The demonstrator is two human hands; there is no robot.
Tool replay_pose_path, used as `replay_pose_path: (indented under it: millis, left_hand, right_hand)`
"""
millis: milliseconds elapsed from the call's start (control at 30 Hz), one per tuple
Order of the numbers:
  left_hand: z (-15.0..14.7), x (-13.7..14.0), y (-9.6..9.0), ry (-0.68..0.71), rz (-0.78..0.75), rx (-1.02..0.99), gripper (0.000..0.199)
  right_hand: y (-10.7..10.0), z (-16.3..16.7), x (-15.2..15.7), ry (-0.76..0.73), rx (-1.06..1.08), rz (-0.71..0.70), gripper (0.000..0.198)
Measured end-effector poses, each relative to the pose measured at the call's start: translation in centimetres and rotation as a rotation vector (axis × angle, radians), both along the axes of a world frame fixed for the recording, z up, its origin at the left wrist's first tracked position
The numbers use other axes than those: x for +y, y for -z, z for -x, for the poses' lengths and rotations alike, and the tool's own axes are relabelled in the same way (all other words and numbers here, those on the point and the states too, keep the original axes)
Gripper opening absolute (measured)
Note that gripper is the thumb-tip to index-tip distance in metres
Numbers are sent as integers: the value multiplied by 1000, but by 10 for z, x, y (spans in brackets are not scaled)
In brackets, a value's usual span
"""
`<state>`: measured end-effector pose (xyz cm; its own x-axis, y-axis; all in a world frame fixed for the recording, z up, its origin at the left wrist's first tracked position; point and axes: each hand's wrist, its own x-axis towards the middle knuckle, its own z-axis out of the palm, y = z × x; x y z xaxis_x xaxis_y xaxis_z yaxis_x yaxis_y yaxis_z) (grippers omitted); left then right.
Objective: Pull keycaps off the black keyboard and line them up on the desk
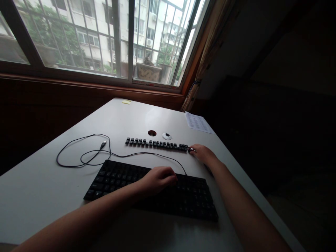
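Observation:
A black keyboard [115, 180] lies slantwise on the pale table, with many of its keys in place. My left hand [161, 178] rests over its upper middle part, fingers curled downward; what is under them is hidden. Beyond the keyboard, loose black keycaps [157, 144] stand in a long double row. At the right end of that row, my right hand [201, 152] has its fingertips closed around a small dark thing with a shiny part [192, 149], too small to name. The keycaps nearest it almost touch its fingertips.
The keyboard's cable [136, 153] loops to the left and ends in a USB plug [103, 144]. Behind the keycaps are a round hole [152, 133] and a white ring-shaped cover [166, 136]. A printed sheet [198, 122] and yellow sticky notes [126, 102] lie farther back, below the window.

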<state>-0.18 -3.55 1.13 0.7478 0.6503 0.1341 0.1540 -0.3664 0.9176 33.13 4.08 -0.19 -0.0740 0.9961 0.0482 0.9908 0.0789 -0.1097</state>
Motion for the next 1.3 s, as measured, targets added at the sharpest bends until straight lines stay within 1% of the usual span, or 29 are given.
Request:
replay_pose_path:
  millis: [233,600,1300]
  left_hand:
    - [0,1,1,2,-7,-6,21]
    - [-1,1,3,-1,-7,-10,21]
    - [0,0,0,3,-10,-8,20]
  right_hand:
    - [3,6,-2,20,29,-36,20]
    - [1,13,-3,12,42,-60,20]
    - [9,10,2,-22,34,-81,18]
